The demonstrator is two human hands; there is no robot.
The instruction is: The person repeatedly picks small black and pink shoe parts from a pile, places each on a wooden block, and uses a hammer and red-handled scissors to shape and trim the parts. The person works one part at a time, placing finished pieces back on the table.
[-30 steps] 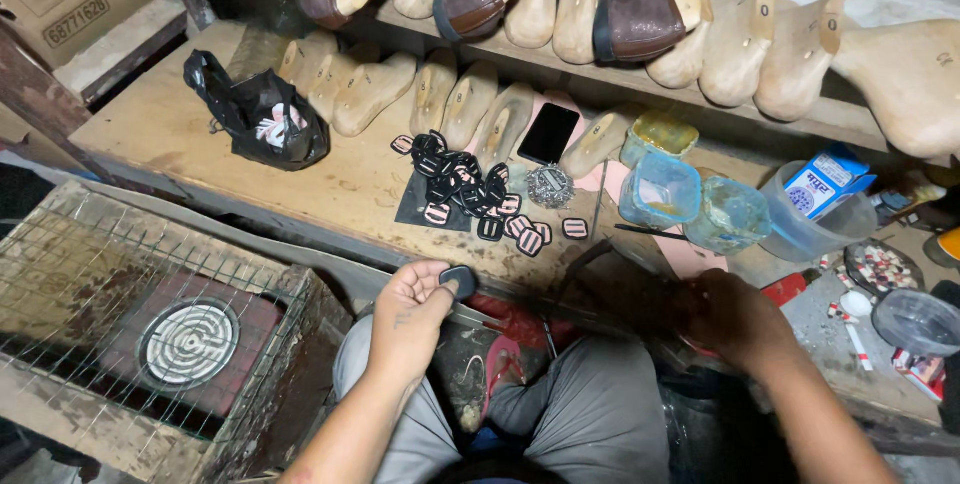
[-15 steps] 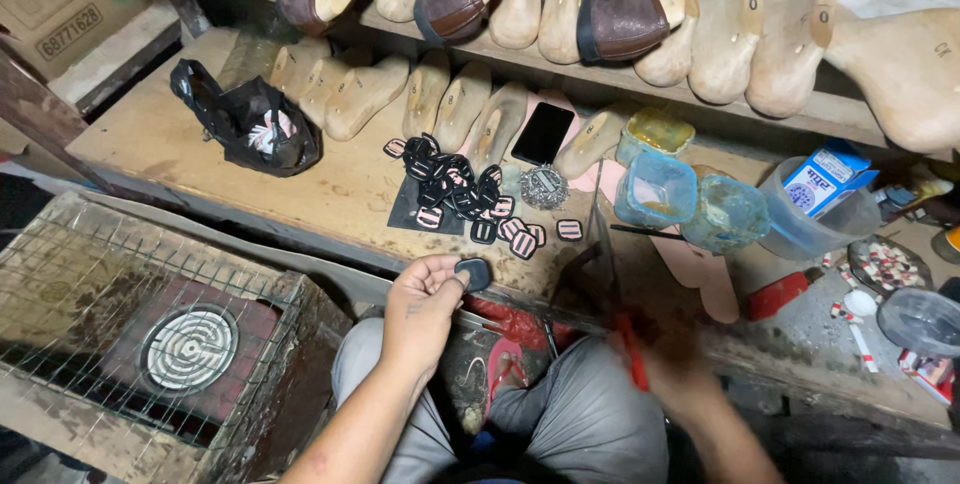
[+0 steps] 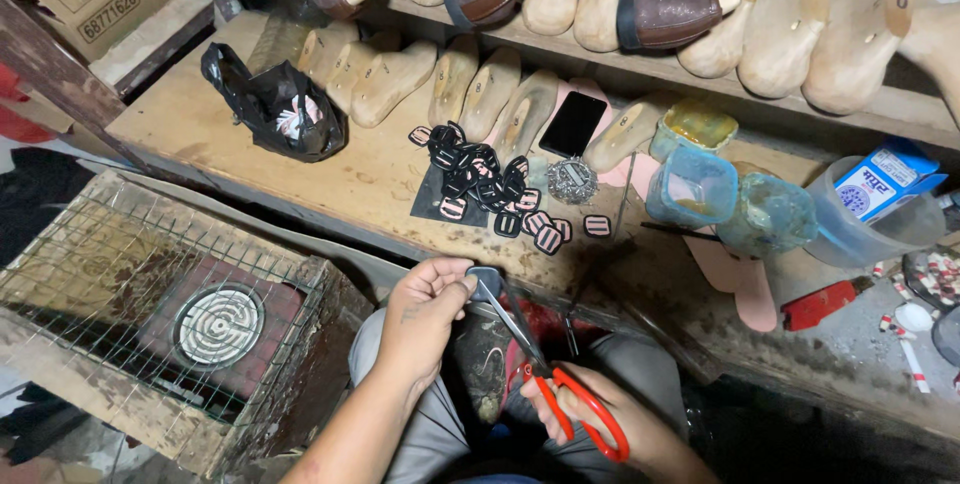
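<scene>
Left hand [image 3: 425, 309] pinches a small dark piece [image 3: 486, 282] while red-handled scissors [image 3: 545, 374] in the right hand [image 3: 600, 419] meet it, low over the lap at the front edge of the surface [image 3: 330, 184].

The left grip is closed on the piece by its fingertips; the right grip is closed through the scissor handles, blades pointing up to the piece. The fingertips sit just beside the blades, so a slip could nick them or cut the piece crooked, and a loose pinch could drop it between the knees. Left of the hands stands a wire-caged heater [image 3: 215, 324]; on the surface lie a black bag [image 3: 275, 109], a heap of black and pink cut pieces [image 3: 480, 179], a phone [image 3: 572, 124], plastic tubs [image 3: 692, 184] and wooden shoe lasts [image 3: 455, 79], all well clear of the cut.
</scene>
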